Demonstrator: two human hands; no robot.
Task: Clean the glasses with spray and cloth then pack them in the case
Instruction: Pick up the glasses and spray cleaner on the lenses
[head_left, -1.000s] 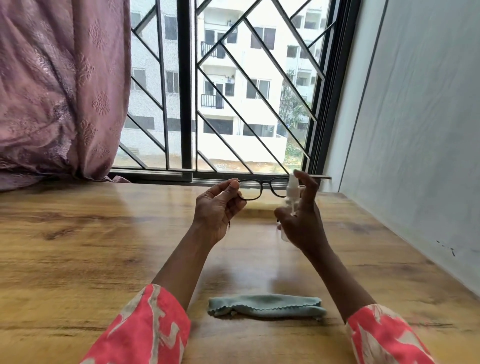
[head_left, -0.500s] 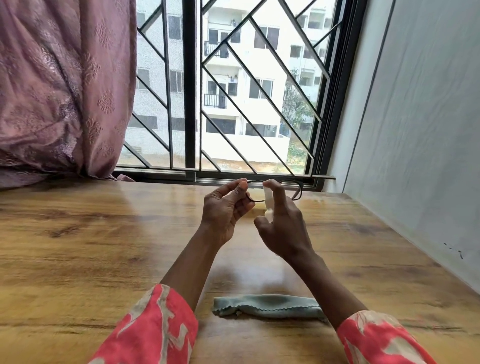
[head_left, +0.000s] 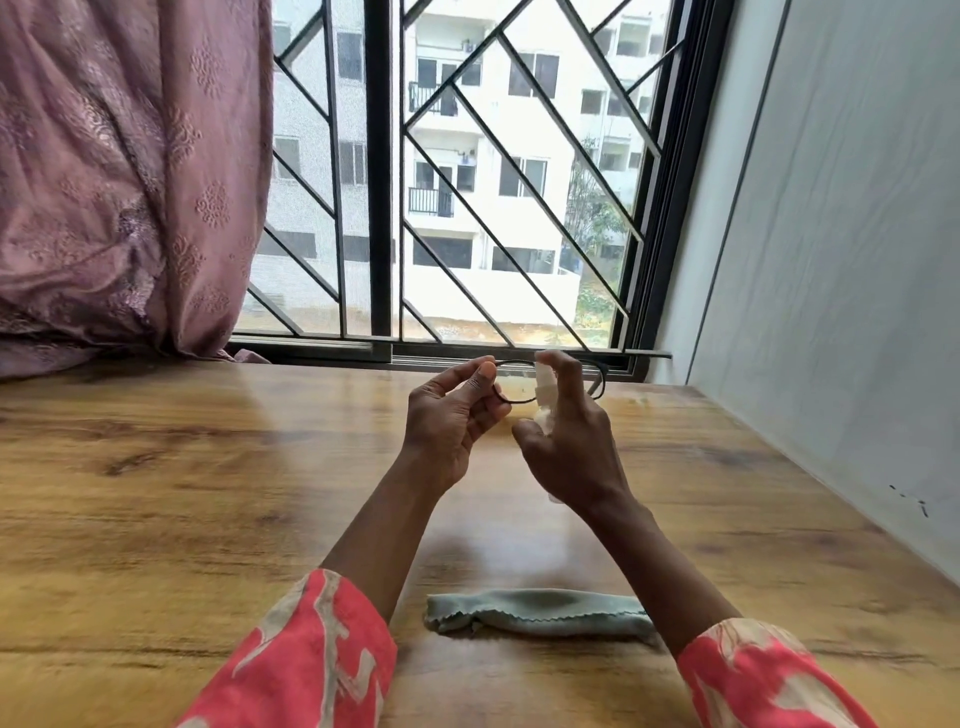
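Since a second ago the right hand (head_left: 563, 441) has carried the spray bottle (head_left: 543, 395) leftward, so it now stands in front of the middle of the glasses (head_left: 519, 382) rather than at their right lens. Its fingers curl round the bottle, forefinger on top. The left hand (head_left: 452, 415) pinches the left end of the dark frame, above the desk (head_left: 182, 493). The green cloth (head_left: 535, 613) lies crumpled on the near desk between the forearms.

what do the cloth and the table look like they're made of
Cloth: soft, matte, pale green fabric with zigzag-cut edges, probably microfibre. Table: wood-grain surface with a glossy sheen reflecting the window; whether solid wood or laminate cannot be told.
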